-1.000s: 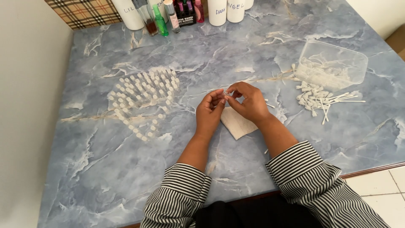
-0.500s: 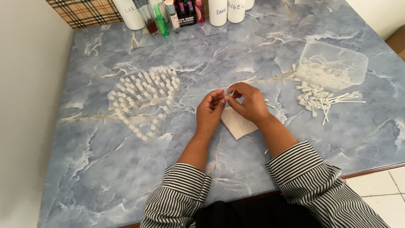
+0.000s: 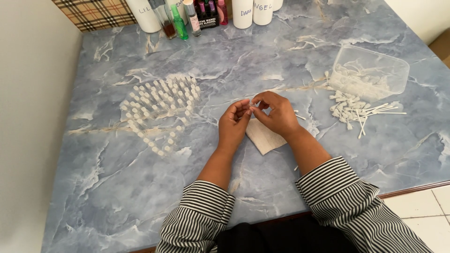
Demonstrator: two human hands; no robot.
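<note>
Vial (image 3: 253, 102), a tiny clear piece, sits pinched between the fingertips of both hands, raised just above the counter (image 3: 281, 56); it is too small to make out in detail. Left hand (image 3: 234, 124) is curled nearly closed, thumb and forefinger meeting on the vial, the other fingers bent loosely beside them. Right hand (image 3: 277, 114) is likewise almost closed, its fingertips pressed against the same piece from the other side, so the two hands touch at the tips.

Directly under the hands, partly covered by both wrists, lies a white cloth (image 3: 265, 138) flat on the counter. Well to the left of the left hand stands a cluster of small vials (image 3: 161, 110), upright in loose rows. To the right of the right hand, apart from it, a heap of white caps and thin sticks (image 3: 358, 108) spreads out, and just beyond that heap a clear tub (image 3: 370, 75) lies tilted with more of them inside. One loose stick (image 3: 300, 116) rests just beside the right hand's knuckles. Far ahead of the hands, at the counter's back edge, a row of bottles (image 3: 206, 11) stands. Striped sleeves (image 3: 340, 187) cover both forearms.
</note>
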